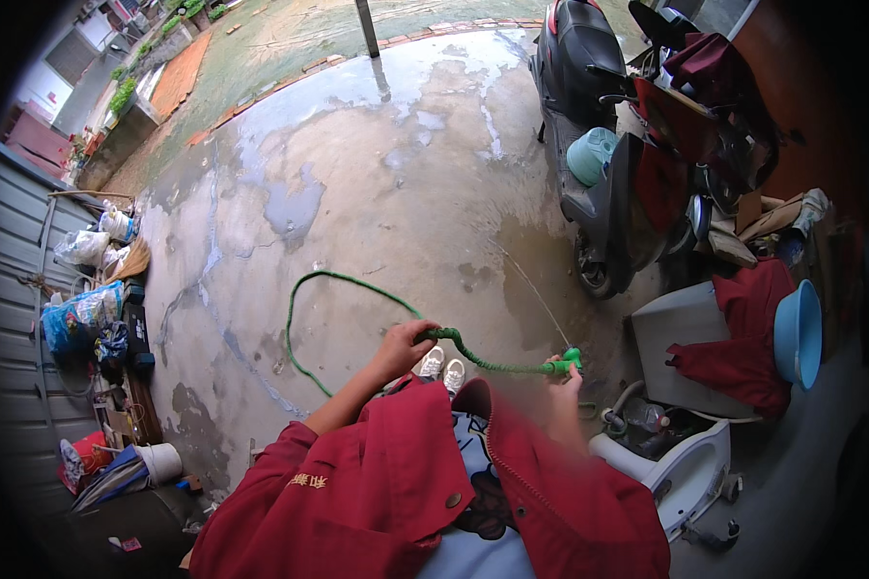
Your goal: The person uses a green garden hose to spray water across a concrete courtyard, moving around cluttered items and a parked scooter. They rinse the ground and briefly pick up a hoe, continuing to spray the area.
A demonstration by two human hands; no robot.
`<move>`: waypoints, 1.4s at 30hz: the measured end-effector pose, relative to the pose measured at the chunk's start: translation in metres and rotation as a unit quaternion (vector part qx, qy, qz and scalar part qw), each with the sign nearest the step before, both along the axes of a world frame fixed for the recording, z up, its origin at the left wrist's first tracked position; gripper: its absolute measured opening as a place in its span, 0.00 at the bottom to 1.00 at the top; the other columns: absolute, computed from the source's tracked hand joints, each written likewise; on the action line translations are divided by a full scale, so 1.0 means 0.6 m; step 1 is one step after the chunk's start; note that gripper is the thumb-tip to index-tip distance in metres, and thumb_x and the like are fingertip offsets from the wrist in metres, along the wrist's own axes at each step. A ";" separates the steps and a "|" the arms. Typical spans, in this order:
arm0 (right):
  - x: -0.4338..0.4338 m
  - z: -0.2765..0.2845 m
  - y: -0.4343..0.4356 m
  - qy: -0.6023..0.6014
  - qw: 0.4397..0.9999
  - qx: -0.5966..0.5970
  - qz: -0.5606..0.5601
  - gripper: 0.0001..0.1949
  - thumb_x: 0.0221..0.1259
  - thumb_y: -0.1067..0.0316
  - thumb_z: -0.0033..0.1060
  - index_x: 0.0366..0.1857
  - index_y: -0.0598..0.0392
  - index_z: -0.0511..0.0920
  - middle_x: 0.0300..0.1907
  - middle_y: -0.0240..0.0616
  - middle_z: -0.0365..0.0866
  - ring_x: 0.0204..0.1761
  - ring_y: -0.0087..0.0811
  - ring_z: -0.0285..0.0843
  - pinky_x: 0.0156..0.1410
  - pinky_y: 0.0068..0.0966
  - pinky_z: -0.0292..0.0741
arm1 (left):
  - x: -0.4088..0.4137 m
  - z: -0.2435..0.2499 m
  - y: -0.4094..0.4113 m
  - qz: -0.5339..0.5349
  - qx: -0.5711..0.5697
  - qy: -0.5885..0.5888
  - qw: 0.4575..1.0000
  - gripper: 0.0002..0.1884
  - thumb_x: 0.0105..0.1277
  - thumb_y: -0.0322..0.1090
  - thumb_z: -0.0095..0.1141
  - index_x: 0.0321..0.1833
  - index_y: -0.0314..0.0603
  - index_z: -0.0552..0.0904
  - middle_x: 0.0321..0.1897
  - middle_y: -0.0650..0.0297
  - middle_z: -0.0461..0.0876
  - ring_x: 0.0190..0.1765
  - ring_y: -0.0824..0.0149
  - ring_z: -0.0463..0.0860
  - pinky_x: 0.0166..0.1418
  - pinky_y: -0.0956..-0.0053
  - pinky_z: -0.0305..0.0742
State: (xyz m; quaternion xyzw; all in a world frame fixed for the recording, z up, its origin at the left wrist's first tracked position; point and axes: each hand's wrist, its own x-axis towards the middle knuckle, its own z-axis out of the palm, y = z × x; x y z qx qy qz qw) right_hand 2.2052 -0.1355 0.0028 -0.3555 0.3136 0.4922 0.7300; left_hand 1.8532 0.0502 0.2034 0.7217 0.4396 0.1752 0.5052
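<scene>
My right hand (565,387) grips a bright green hose nozzle (571,356) at my right side. A thin water jet (530,286) shoots from it onto the wet concrete floor (376,217), where a brownish puddle (529,268) spreads beside a scooter's front wheel. In front of my body, my left hand (405,346) is closed around the green fabric-covered hose (471,356). One stretch sags between both hands, while the rest loops out over the floor and back towards my legs. My shoes (442,368) show just below the hose.
At the right stands a scooter (586,79) carrying a turquoise bucket (592,155). Nearer are a grey washing machine (681,340) under red cloth, a blue basin (807,334) and a white ceramic washbasin (695,470). Bags and a broom (132,260) line the left metal wall (14,289). A post (367,29) stands ahead.
</scene>
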 end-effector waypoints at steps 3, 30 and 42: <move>-0.018 0.027 0.080 -0.009 0.998 0.017 0.065 0.24 0.66 0.49 0.42 0.43 0.66 0.75 0.40 0.46 0.80 0.43 0.44 0.78 0.54 0.41 0.77 | -0.016 0.006 0.001 0.023 0.006 0.002 1.000 0.13 0.57 0.29 0.58 0.45 0.40 0.81 0.32 0.52 0.82 0.33 0.60 0.82 0.39 0.69 0.75; -0.061 0.059 0.188 0.069 0.987 0.100 0.105 0.16 0.65 0.53 0.48 0.49 0.52 0.72 0.46 0.40 0.79 0.49 0.44 0.77 0.54 0.48 0.74 | -0.044 -0.017 -0.007 0.082 -0.004 -0.032 0.996 0.13 0.57 0.29 0.58 0.46 0.40 0.82 0.34 0.54 0.83 0.35 0.64 0.82 0.42 0.72 0.76; -0.033 0.035 0.096 0.027 0.993 0.087 0.075 0.21 0.67 0.52 0.43 0.43 0.64 0.74 0.41 0.46 0.80 0.45 0.43 0.79 0.57 0.42 0.75 | -0.025 -0.032 -0.018 0.051 0.002 0.006 0.999 0.13 0.59 0.30 0.59 0.47 0.37 0.81 0.30 0.57 0.83 0.31 0.70 0.80 0.39 0.75 0.75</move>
